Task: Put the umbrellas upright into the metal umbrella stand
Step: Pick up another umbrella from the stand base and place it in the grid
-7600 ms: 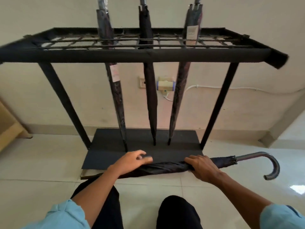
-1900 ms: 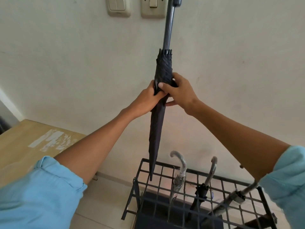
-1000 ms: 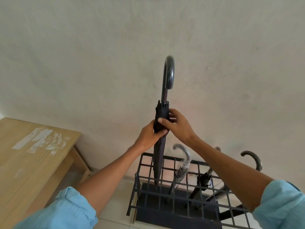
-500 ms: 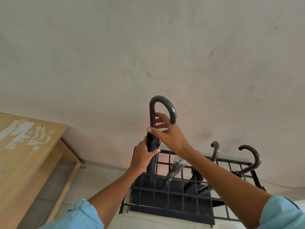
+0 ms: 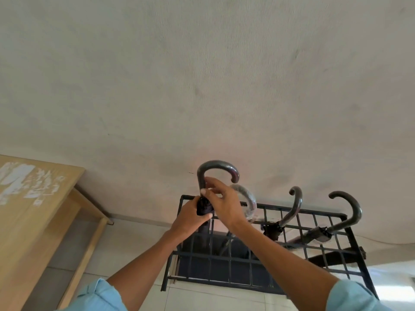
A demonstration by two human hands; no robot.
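A dark folded umbrella with a grey hooked handle (image 5: pixel 215 168) stands upright in the back left cell of the black metal umbrella stand (image 5: pixel 350 274). My left hand (image 5: pixel 190 217) grips its bunched canopy top just above the grid. My right hand (image 5: pixel 224 203) pinches the shaft right below the hook. Three other umbrellas stand in the grid: one with a clear curved handle (image 5: pixel 248 200) behind my right hand, one with a dark hook (image 5: pixel 294 207), and one leaning at the right (image 5: pixel 350 212).
A plain pale wall (image 5: pixel 202 86) rises directly behind the stand. A wooden table (image 5: pixel 33 198) stands to the left, with a gap of tiled floor (image 5: pixel 139 241) between it and the stand.
The umbrella has gone lower into the stand; its hooked handle now sits just above the grid. Both hands came down with it, still holding its top.
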